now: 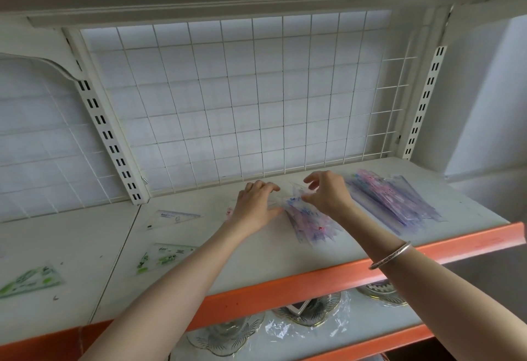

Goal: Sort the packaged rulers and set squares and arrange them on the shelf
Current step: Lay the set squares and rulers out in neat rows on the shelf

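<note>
1. The shelf is a pale board with an orange front lip. It carries every packet in view.
2. A fanned bundle of clear packets printed in blue, pink and purple lies flat near the middle of the shelf, between the two hands.
3. The left hand lies palm down at 9 o'clock of the bundle. Its fingers are bent and its thumb lies against the bundle's left edge. Whether it grips the packets or only steadies them cannot be told.
4. The right hand is at 12 o'clock of the bundle. Its thumb and lower fingers pinch the top end of the packets, and its forefinger is raised and curved.
5. A bangle sits on the right forearm.
6. A purple pile of long packets lies at 3 o'clock of the bundle, apart from it and slanting toward the shelf's front right corner.
7. A clear set square lies flat at 9 o'clock of the left hand, well apart from it.
8. A green set square lies just in front of the clear one, at its 6 o'clock.
9. A second green set square lies on the neighbouring board, far toward 9 o'clock at the frame's edge.
10. A white wire grid stands behind the shelf, with a slotted upright along its left side.
11. Glass dishes stand on the shelf below, at 6 o'clock, some under crumpled clear film.
</note>
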Demonstrator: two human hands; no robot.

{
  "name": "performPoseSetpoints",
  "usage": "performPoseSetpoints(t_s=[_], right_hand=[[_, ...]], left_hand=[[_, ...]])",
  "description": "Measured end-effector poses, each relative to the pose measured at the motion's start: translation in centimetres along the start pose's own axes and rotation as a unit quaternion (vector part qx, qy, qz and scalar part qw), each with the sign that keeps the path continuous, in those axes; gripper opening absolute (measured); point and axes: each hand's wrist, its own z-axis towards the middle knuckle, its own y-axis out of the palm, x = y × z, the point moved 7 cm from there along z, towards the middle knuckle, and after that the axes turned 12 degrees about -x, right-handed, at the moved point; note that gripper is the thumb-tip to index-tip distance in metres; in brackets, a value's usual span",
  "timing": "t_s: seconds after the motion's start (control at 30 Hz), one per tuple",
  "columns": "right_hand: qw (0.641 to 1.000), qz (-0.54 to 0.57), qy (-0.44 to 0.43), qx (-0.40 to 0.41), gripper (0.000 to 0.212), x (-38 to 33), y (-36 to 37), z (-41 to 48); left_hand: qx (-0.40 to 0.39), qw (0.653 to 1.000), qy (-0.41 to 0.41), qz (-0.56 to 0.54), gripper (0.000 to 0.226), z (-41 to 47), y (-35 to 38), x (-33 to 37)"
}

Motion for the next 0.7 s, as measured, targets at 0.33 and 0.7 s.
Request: performPoseSetpoints(t_s=[0.33, 0.7], right_hand=[[0.965, 0.227, -0.131, 0.026, 0.039, -7.7, 1.0, 0.0], [0.798, 0.568, -0.149, -0.139, 0.032, -12.3, 6.2, 0.0]], left_hand=[[0.051, 0.998, 0.013, -0.031, 0.04, -3.2, -3.2, -1.1], [0.021, 0.977, -0.045, -0.209, 0.065, -7.2, -5.9, -7.7]])
